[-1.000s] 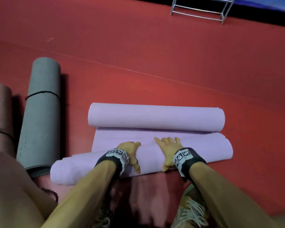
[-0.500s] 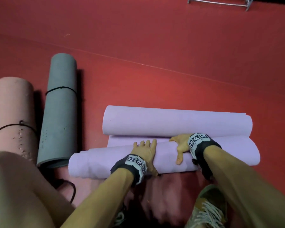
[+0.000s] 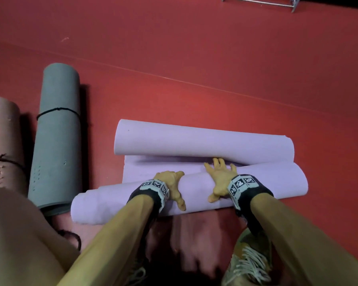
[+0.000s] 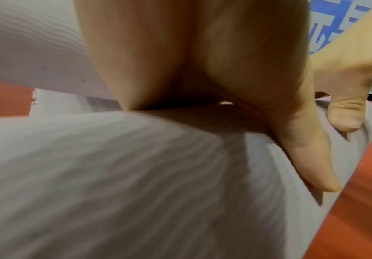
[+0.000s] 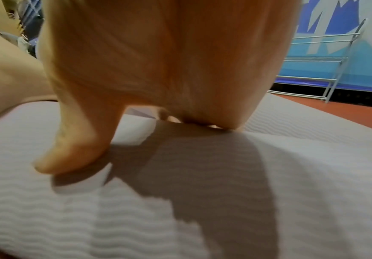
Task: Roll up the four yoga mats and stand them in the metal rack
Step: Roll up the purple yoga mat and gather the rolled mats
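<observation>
A: Report hand positions, nearest items first.

B: Just behind the hands, at the bottom of the head view, a laced shoe [image 3: 249,263] stands on the red floor [image 3: 194,58]. The left hand [image 3: 171,185] lies on top of the near roll of the lilac mat [image 3: 273,182]. Its fingers curl over the far side of the roll and its thumb [image 4: 309,157] presses the near side, so it grips the roll. The right hand [image 3: 221,180] lies just to the right of the left hand on the same roll. Its fingers are spread and straight, palm down, pressing without gripping.

A: Location of the mat relative to the hands?

B: The near roll sits directly under both palms and extends past each hand to both sides. A short flat strip of the mat lies just beyond the fingertips. The far roll of the same mat [image 3: 194,141] lies just beyond that strip, and the right fingertips reach its lower edge.

A: Other items?

B: Left of the left hand, a grey mat [image 3: 56,141] lies rolled and tied with a black cord. A pink mat [image 3: 2,141], also rolled and tied, lies farther left. Far beyond the right hand, the rack [image 5: 327,70] stands at the floor's edge against a blue wall [image 5: 369,52].
</observation>
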`<state>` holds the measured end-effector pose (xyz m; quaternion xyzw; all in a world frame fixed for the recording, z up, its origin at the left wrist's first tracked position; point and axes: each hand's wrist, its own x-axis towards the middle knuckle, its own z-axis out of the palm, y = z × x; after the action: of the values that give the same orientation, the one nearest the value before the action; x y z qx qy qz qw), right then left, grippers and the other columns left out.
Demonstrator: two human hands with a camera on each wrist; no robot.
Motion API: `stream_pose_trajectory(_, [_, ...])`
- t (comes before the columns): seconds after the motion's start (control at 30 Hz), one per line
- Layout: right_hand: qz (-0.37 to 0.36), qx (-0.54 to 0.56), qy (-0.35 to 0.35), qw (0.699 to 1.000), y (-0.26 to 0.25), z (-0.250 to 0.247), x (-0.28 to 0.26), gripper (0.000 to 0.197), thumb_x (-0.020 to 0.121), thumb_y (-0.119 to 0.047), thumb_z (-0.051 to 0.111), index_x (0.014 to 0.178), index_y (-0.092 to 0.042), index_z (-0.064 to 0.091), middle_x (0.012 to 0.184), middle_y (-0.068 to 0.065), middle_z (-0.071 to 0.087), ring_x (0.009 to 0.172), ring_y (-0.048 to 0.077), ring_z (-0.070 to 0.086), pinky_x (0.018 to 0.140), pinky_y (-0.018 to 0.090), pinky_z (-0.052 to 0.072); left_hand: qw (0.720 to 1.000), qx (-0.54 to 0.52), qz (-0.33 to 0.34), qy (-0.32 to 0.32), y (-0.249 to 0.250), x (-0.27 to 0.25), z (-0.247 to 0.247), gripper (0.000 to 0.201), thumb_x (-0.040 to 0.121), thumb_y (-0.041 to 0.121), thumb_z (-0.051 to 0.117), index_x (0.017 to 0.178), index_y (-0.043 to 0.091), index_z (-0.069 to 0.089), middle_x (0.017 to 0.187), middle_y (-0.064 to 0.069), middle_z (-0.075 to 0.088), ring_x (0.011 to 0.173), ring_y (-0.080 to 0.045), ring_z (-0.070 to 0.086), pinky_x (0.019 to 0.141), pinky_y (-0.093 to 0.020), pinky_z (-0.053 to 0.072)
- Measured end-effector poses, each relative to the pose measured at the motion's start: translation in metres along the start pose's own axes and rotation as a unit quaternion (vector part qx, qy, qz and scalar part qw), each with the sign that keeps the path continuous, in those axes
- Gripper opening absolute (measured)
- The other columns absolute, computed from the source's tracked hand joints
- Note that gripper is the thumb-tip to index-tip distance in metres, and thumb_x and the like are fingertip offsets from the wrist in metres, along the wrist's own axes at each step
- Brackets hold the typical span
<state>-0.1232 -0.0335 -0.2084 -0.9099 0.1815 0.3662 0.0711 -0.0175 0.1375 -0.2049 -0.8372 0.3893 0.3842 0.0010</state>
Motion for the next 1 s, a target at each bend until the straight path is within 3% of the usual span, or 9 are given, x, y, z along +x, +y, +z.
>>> stream_pose_trajectory(0.13, [-0.019,0.041,-0.018,0.999,0.014,-0.012,0.001,0.127,0.067,-0.063,0.077,0.157,-0.021,-0.002,0.164,0.007,-0.012,0.150,0.019,-0.015,0.118,0.059,-0.003,0.999,-0.046,-0.010,-0.020,-0.001,0.002,-0.001,0.079,0.040,0.044,0.093,0.110,0.033,0.055,0.095,0.005,0.061,0.095,-0.023,0.061,0.082,-0.033,0.054])
stream_pose_trajectory(0.27, [-0.034,0.032,0.057,0.997,0.012,-0.012,0.006,0.106,0.080,-0.080,0.044,0.157,-0.018,0.005,0.164,0.010,-0.008,0.150,0.023,-0.015,0.117,0.058,-0.007,0.996,-0.075,-0.012,-0.054,-0.007,0.004,-0.004,0.075,0.046,0.036,0.093,0.112,0.029,0.059,0.100,0.005,0.067,0.097,-0.022,0.064,0.083,-0.035,0.056])
stream_pose_trajectory(0.37, [-0.030,0.018,0.111,0.993,0.015,-0.005,0.004,0.094,0.089,-0.077,0.025,0.157,-0.017,0.003,0.161,0.014,-0.020,0.147,0.030,-0.024,0.117,0.056,-0.013,0.994,-0.084,-0.012,-0.074,-0.010,0.004,-0.003,0.074,0.047,0.033,0.093,0.113,0.029,0.059,0.102,0.005,0.067,0.096,-0.020,0.064,0.083,-0.032,0.055])
stream_pose_trajectory(0.47, [0.002,0.040,0.065,0.997,0.023,0.000,0.002,0.087,0.091,-0.074,0.018,0.157,-0.019,0.009,0.163,0.012,-0.013,0.149,0.030,-0.018,0.119,0.055,-0.007,0.992,-0.099,-0.016,-0.080,-0.011,0.006,-0.002,0.079,0.047,0.034,0.094,0.117,0.031,0.057,0.106,0.007,0.065,0.100,-0.019,0.062,0.085,-0.031,0.054])
stream_pose_trajectory(0.6, [-0.013,0.032,-0.013,0.999,0.021,-0.002,-0.005,0.100,0.081,-0.081,0.043,0.157,-0.026,0.010,0.165,0.004,0.005,0.151,0.025,-0.003,0.119,0.053,0.000,0.990,-0.111,-0.017,-0.086,-0.015,0.010,-0.003,0.085,0.047,0.039,0.094,0.123,0.030,0.055,0.112,0.008,0.064,0.106,-0.017,0.060,0.090,-0.030,0.052])
stream_pose_trajectory(0.73, [-0.042,-0.036,-0.010,0.998,0.018,0.003,-0.013,0.135,0.059,-0.063,0.082,0.156,-0.020,-0.001,0.160,0.009,0.017,0.148,0.029,0.013,0.117,0.056,0.006,0.989,-0.103,-0.017,-0.102,-0.014,0.011,-0.004,0.086,0.048,0.041,0.093,0.124,0.030,0.054,0.115,0.009,0.063,0.108,-0.017,0.059,0.094,-0.033,0.050])
stream_pose_trajectory(0.87, [-0.048,-0.035,0.011,0.998,0.019,0.001,-0.007,0.120,0.048,-0.060,0.087,0.147,-0.026,0.028,0.140,0.007,0.044,0.129,0.028,0.039,0.106,0.049,0.023,0.992,-0.097,-0.012,-0.074,-0.007,0.006,-0.005,0.094,0.048,0.041,0.094,0.131,0.028,0.052,0.125,0.006,0.061,0.118,-0.025,0.056,0.100,-0.035,0.047])
stream_pose_trajectory(0.93, [-0.035,-0.039,-0.004,0.999,0.017,-0.008,-0.002,0.117,0.046,-0.060,0.088,0.145,-0.029,0.033,0.135,0.007,0.048,0.125,0.028,0.042,0.103,0.046,0.025,0.997,-0.060,-0.006,-0.037,-0.002,0.001,-0.003,0.107,0.055,0.042,0.091,0.146,0.023,0.038,0.141,-0.001,0.051,0.131,-0.024,0.047,0.108,-0.034,0.040])
stream_pose_trajectory(1.0, [-0.026,-0.033,-0.034,0.999,0.013,-0.019,0.003,0.114,0.047,-0.057,0.089,0.145,-0.030,0.037,0.136,0.005,0.051,0.128,0.028,0.043,0.106,0.047,0.025,0.999,-0.031,0.001,0.012,0.000,-0.008,0.002,0.103,0.059,0.050,0.087,0.145,0.021,0.038,0.139,-0.006,0.051,0.129,-0.026,0.047,0.107,-0.038,0.038])
